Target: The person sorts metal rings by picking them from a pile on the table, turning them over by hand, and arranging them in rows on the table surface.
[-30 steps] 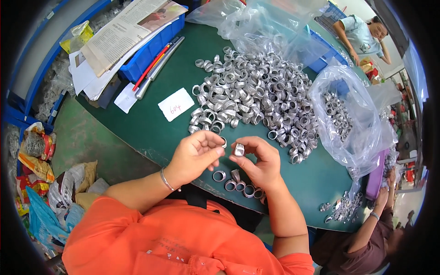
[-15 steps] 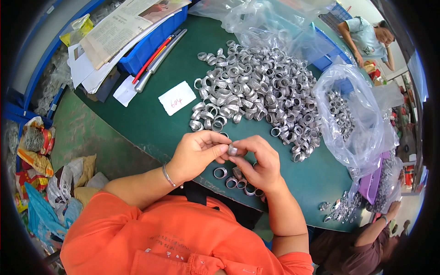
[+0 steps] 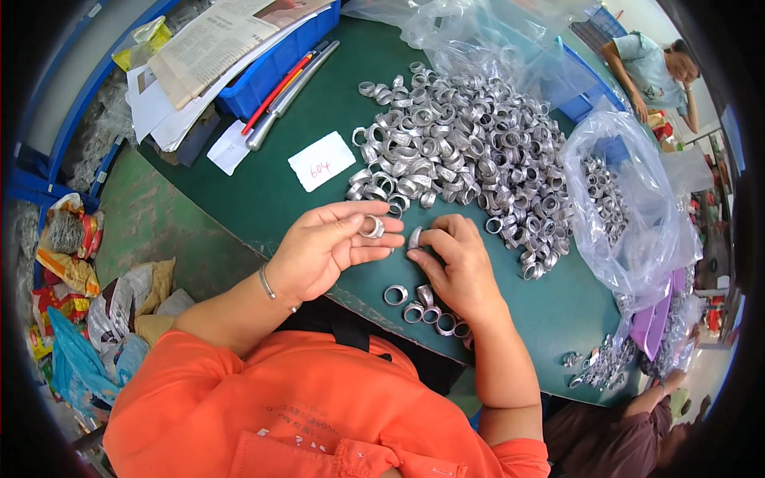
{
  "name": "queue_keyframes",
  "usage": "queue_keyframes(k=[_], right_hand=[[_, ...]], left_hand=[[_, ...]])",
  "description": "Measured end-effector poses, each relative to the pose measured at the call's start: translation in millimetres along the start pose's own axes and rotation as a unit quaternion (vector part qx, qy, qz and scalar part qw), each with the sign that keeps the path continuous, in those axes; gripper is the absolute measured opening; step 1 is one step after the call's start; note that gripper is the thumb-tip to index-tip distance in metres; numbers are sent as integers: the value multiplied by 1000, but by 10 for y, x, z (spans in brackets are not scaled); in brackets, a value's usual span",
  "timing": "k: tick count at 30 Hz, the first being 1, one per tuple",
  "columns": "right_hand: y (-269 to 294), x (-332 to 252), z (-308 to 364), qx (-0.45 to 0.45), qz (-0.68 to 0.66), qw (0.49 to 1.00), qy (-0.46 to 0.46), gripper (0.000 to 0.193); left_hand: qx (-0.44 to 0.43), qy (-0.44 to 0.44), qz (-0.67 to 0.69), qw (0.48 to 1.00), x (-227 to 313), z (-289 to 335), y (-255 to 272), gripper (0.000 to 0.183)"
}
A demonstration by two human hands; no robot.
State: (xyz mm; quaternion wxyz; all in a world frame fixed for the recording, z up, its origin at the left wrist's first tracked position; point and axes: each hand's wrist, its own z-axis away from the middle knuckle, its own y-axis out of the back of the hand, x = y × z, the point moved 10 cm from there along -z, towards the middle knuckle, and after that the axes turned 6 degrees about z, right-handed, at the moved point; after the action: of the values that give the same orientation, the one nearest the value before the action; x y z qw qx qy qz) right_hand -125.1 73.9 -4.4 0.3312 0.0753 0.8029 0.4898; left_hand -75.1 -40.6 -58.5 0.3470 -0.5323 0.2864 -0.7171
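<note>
My left hand (image 3: 315, 251) is turned palm up. Its thumb presses a silver metal ring (image 3: 372, 228) against the extended fingers. A little to the right, my right hand (image 3: 462, 267) pinches another silver ring (image 3: 415, 237) between thumb and forefinger. The two hands are apart, above the green table's near edge. Just beyond them spreads a large heap of similar rings (image 3: 470, 147). A few rings lie in a small group (image 3: 431, 315) below my right hand, with a single ring (image 3: 395, 295) beside them.
A handwritten white card (image 3: 322, 162) lies left of the heap. Behind it are pen-like rods (image 3: 288, 94) and a blue bin (image 3: 239, 100) topped with papers. On the right stand a clear plastic bag (image 3: 617, 263) of rings and a purple tray (image 3: 653, 323). Two other people are at the right.
My hands were together at one ring and have now drawn apart. The left has opened out palm up with a ring under its thumb; the right holds a separate ring.
</note>
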Motion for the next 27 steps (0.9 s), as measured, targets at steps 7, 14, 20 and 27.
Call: queue_keyframes(k=[7, 14, 20, 27], right_hand=[[203, -161, -8, 86, -115, 990, 11, 26], [283, -249, -11, 89, -114, 989, 30, 25], [311, -473, 29, 112, -111, 985, 75, 22], [152, -74, -51, -12, -65, 997, -30, 14]], left_hand=[[-18, 7, 8, 1000, -139, 14, -77, 37], [37, 15, -101, 994, -241, 30, -49, 16], [45, 25, -35, 998, -295, 26, 6, 17], [9, 173, 55, 983, -420, 220, 141, 22]])
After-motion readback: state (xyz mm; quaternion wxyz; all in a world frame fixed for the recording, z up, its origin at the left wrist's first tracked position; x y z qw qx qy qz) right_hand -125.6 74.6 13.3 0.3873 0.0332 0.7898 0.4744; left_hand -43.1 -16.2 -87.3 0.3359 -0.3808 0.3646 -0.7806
